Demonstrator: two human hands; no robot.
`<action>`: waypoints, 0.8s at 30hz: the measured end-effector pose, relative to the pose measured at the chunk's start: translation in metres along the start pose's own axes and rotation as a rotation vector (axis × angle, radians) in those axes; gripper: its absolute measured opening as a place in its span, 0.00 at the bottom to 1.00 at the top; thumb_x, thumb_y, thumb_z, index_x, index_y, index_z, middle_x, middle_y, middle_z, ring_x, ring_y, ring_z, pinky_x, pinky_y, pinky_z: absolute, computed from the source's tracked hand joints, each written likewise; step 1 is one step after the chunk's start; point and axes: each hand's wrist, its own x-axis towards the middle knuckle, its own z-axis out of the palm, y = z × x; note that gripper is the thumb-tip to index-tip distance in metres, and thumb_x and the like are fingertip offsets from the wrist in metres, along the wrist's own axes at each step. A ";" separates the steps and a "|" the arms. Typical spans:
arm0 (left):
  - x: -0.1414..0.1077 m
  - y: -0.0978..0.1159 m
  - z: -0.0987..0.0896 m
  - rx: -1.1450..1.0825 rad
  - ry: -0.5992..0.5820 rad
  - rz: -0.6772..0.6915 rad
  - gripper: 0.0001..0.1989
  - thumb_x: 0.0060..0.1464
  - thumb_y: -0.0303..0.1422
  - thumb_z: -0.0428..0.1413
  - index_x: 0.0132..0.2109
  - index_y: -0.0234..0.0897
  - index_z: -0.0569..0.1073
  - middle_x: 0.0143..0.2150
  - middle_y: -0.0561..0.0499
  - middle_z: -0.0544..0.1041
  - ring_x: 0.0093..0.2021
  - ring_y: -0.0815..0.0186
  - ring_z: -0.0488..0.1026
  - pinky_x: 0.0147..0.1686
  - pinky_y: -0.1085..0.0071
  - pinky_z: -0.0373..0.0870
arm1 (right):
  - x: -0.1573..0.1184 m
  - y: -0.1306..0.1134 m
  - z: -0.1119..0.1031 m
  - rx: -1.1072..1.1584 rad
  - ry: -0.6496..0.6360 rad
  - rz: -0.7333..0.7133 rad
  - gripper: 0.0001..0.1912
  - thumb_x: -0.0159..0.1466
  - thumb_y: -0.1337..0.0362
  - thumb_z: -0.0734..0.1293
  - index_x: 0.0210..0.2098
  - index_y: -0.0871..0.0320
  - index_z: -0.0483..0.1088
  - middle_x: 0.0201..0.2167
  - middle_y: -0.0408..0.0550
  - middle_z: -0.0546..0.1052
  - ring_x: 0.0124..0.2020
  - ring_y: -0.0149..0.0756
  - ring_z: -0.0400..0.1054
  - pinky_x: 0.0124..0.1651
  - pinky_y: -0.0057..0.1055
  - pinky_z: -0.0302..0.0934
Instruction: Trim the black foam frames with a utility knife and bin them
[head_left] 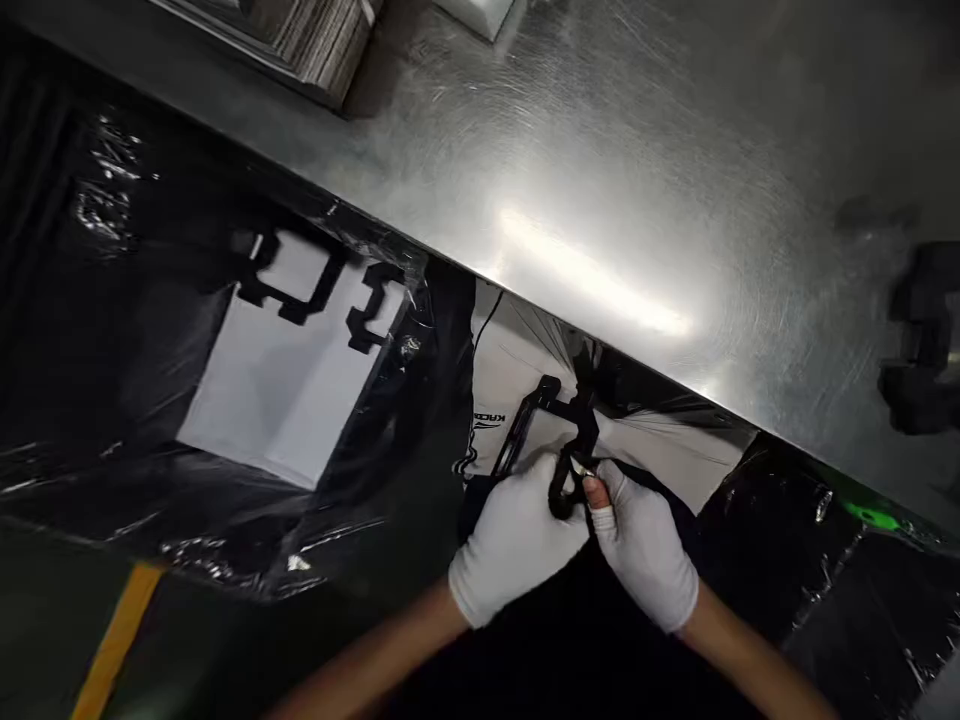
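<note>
Steel bench (675, 150) above, black bags below. Both gloved hands, left hand (517, 540) and right hand (649, 555), pinch a black part (566, 425) over the lap, below the bench edge. Fingers pressed tight at one end; part could slip, snap, or fall.

Both hands wear white gloves and meet just below the edge of the steel desk (637, 150). The left hand (517, 540) and the right hand (649, 550) together grip a black plastic frame (559, 425), the right one's bare fingertip pressed against it. Behind the frame hangs a white cloth (517, 370) with dark print. To the left, a white sheet (285, 390) under black film carries two more black parts (289, 280). On the desk's right edge sits another dark part (922, 340).
</note>
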 end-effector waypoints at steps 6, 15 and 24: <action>-0.002 0.005 0.004 0.168 0.016 -0.079 0.08 0.61 0.34 0.60 0.46 0.40 0.73 0.35 0.48 0.84 0.37 0.55 0.84 0.39 0.63 0.76 | -0.001 0.004 -0.011 -0.018 -0.079 0.019 0.25 0.80 0.44 0.52 0.41 0.53 0.68 0.31 0.44 0.78 0.31 0.37 0.74 0.38 0.30 0.62; -0.005 -0.001 0.010 0.595 0.148 0.060 0.14 0.60 0.41 0.58 0.45 0.36 0.78 0.26 0.47 0.80 0.27 0.48 0.81 0.28 0.58 0.71 | -0.006 0.005 -0.014 -0.222 -0.116 -0.048 0.25 0.81 0.47 0.51 0.40 0.54 0.69 0.28 0.42 0.77 0.25 0.35 0.71 0.30 0.30 0.53; -0.002 0.002 0.013 0.637 0.125 0.030 0.16 0.63 0.44 0.57 0.43 0.36 0.78 0.26 0.46 0.80 0.26 0.48 0.81 0.27 0.58 0.70 | -0.005 0.007 -0.008 -0.250 -0.034 0.021 0.27 0.80 0.45 0.48 0.41 0.54 0.69 0.27 0.44 0.77 0.24 0.35 0.70 0.28 0.28 0.53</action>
